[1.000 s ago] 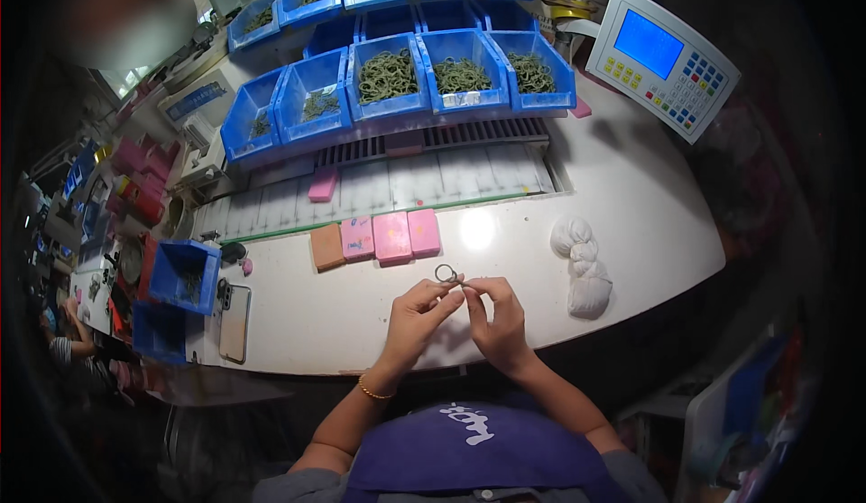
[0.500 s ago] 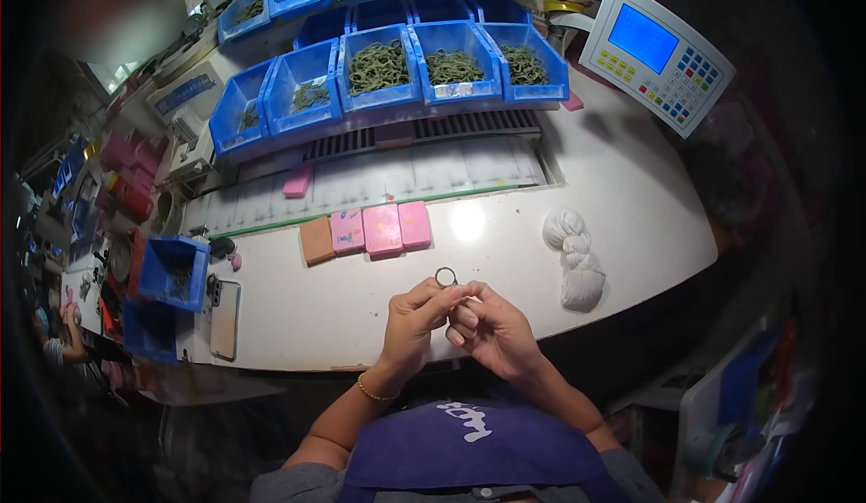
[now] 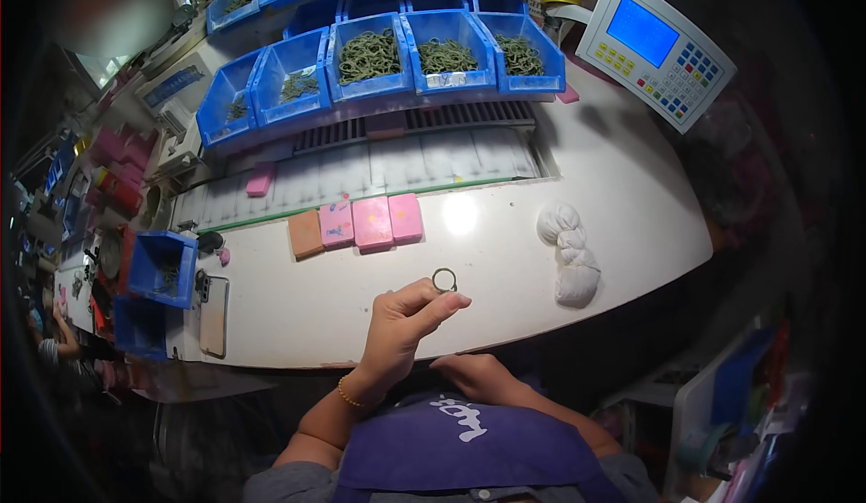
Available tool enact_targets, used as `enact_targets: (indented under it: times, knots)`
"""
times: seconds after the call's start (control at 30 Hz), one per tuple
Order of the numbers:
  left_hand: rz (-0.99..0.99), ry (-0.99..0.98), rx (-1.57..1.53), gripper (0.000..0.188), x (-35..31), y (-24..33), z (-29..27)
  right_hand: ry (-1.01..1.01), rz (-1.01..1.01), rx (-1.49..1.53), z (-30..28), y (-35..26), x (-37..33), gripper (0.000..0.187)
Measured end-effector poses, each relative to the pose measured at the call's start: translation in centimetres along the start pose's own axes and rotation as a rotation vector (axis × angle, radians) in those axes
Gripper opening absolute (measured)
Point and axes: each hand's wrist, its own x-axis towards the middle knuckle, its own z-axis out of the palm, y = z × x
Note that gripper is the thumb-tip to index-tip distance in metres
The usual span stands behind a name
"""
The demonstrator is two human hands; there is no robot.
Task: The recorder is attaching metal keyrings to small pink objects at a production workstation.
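Note:
Above the table's front edge my left hand [image 3: 410, 318] pinches a thin dark-greenish ring [image 3: 444, 279] between thumb and forefinger. The ring stands up from the fingertips, and its round opening shows. A yellow bracelet [image 3: 349, 392] circles the left wrist. My right hand [image 3: 484, 378] is lower, off the table edge in front of the purple apron [image 3: 460, 458], apart from the ring. Most of its fingers are hidden, so their pose is unclear. Pink blocks [image 3: 373, 223] and a brown block [image 3: 306, 233] lie side by side beyond the left hand.
Blue bins [image 3: 370, 56] holding many greenish pieces stand in rows at the back. On the right are a knotted white cloth bundle [image 3: 575, 255] and a keypad unit with a blue screen [image 3: 642, 31]. A phone [image 3: 214, 315] and more blue bins [image 3: 162, 268] are at left.
My right hand has let go and drawn down toward the apron. The left hand still holds the ring in nearly the same place. The whole view has shifted slightly.

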Motion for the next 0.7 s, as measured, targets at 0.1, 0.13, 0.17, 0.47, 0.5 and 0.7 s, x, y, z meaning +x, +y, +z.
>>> enact_targets:
  times: [0.1,0.13,0.17,0.47,0.5,0.7]
  knots:
    - [0.013,-0.014,0.043,0.015,-0.1,0.3,0.2,0.033,-0.106,-0.132,0.8,1.9,-0.1,0.022]
    - [0.016,-0.024,0.040,0.015,-0.1,0.3,0.3,0.034,-0.127,-0.188,0.9,2.3,-0.1,0.024]
    - [0.018,-0.033,0.038,0.015,-0.1,0.3,0.3,0.035,-0.125,-0.188,1.1,2.6,-0.1,0.024]
    - [0.066,-0.035,0.078,0.011,-0.2,0.5,0.8,0.117,-0.300,-0.268,1.0,2.3,0.6,0.020]
    - [0.066,-0.035,0.078,0.011,-0.3,0.3,0.8,0.099,-0.323,-0.346,0.9,2.4,0.4,0.020]
    - [0.410,0.104,0.543,0.006,-0.4,0.1,0.9,0.159,-0.483,-0.557,1.3,3.9,0.3,0.023]
